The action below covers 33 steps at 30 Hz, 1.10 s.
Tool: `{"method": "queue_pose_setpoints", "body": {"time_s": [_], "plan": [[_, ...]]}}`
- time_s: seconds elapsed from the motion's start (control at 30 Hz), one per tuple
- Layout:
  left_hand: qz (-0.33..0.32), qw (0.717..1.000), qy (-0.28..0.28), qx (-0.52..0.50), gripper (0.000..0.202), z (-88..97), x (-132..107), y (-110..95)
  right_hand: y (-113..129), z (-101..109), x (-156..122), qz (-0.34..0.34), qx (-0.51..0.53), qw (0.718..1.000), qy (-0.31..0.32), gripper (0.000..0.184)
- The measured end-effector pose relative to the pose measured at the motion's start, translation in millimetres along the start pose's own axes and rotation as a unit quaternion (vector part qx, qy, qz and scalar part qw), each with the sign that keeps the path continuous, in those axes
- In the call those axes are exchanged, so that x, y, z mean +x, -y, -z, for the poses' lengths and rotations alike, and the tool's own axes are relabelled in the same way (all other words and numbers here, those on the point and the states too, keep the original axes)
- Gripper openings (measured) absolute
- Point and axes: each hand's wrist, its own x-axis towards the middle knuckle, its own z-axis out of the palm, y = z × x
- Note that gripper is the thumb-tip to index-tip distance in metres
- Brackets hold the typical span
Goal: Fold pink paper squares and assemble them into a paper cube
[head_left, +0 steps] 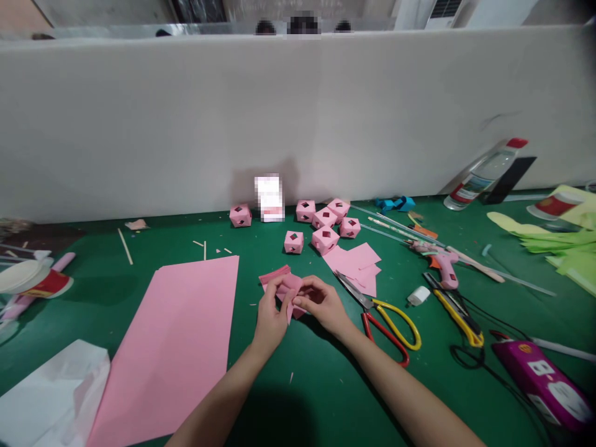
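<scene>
Red-capped bottle (482,175) seen beside white partition (186,124), upper right; red-banded cup (49,280) placed at left edge; green sheets (572,261) piled at right edge; purple case (542,379) seen lower right.

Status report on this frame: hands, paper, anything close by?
Left hand and right hand both pinching. Pink paper between them, folded, partly covered. Scissors close beside right hand.

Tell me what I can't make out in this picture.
All in the head view:
Folded pink paper: partly covered by the fingers of the left hand and right hand.
White upright object: pixelated, so its details are lost.
People's heads: pixelated, mostly hidden by the white partition.
White paper: cut off by the left and bottom edges.
</scene>
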Motion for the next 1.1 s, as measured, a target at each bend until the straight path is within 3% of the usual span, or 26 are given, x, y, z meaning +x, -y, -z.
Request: {"method": "queue_pose_setpoints", "body": {"time_s": [0.17,0.27,0.43,0.77,0.93,1.1], "plan": [[0.019,0.997,-0.009,-0.076,0.044,-2.0,2,1,3,1,1,0.033,-0.034,0.999,0.004,0.024],[0.027,0.998,-0.021,-0.052,0.036,-1.1,3,1,5,2,0,0.028,-0.04,0.999,-0.008,0.019],[0.011,0.999,-0.018,0.039,0.013,1.2,1,-1,5,5,3,0.011,-0.023,0.999,-0.035,0.027],[-0.021,0.997,0.043,0.062,0.021,3.5,1,-17,2,7,4,0.0,0.004,0.999,-0.053,0.034],[-0.021,0.999,0.016,0.033,0.031,5.5,0,-16,4,6,3,0.0,-0.013,0.998,-0.056,0.036],[-0.016,1.0,-0.009,0.017,0.019,5.4,-1,-11,7,5,2,0.006,-0.029,0.998,-0.046,0.034]]}}
